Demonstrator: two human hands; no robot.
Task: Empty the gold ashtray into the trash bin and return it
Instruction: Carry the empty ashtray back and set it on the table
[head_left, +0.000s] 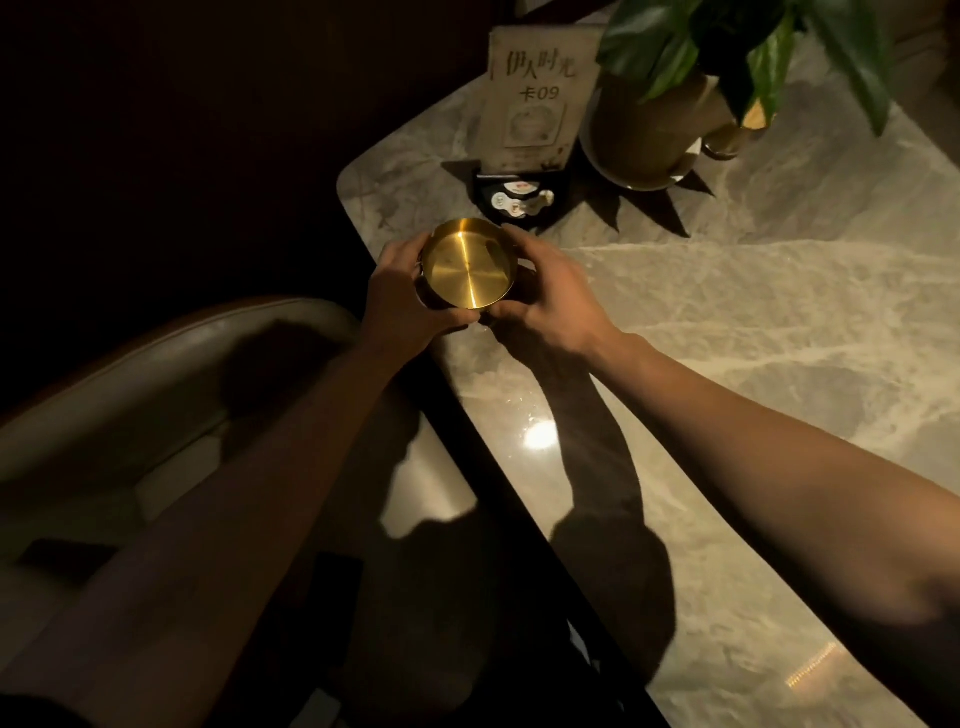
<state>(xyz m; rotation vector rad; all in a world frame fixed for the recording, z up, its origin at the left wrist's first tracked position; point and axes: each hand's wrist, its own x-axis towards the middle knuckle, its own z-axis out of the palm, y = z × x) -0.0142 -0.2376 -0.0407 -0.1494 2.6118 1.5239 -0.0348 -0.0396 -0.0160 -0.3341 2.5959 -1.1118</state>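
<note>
Dim room, one hard overhead light.
A glare spot (537, 435) glints on the marble table (779, 338); arm shadows fall toward 6 o'clock; blackness at 10 o'clock; edges bowed, soft.

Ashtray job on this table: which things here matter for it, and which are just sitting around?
Part of the job:
ashtray, looks empty
left hand and right hand, both holding it
table, near its corner

Just lying about:
sign
plant
chair

No trash bin is in view.
</note>
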